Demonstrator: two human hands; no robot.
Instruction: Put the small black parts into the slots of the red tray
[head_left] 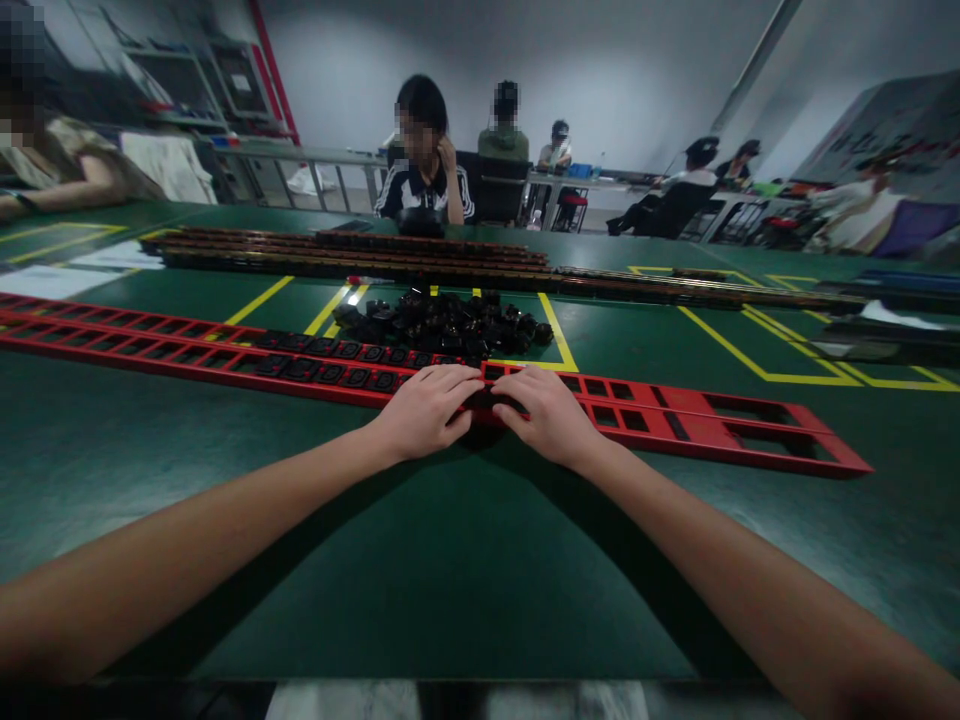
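Two long red slotted rails lie side by side across the table in front of me. Black socket modules fill several slots to the left of my hands; slots farther left and to the right are bare. My left hand rests over the rails with fingers bent and pressed together. Opposite it, my right hand curls its fingers the same way. Between the fingertips a small dark piece shows at the slots, apparently a socket module, mostly hidden by the fingers. Just behind the rails lies a heap of loose black modules.
Long dark metal strips are stacked beyond the heap on the green table. Yellow tape lines mark its surface. Papers lie at the left. A person sits across the table; other people sit farther back.
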